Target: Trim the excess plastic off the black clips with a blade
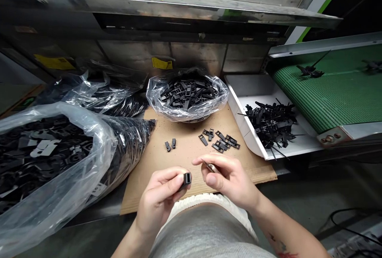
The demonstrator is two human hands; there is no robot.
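Now my left hand (159, 194) is pinching a probably light, stiff part (186, 180) behind its opening, my right hand (231, 176) a tool (211, 167).

You have before you a bench (115, 207), and on it lies a cardboard (182, 142). At its far side stands an open bag (195, 116). Nearer to you lie two small parts (174, 143), and to their right a loose group of frames (220, 135). A big sack (128, 146) lies over the left edge.
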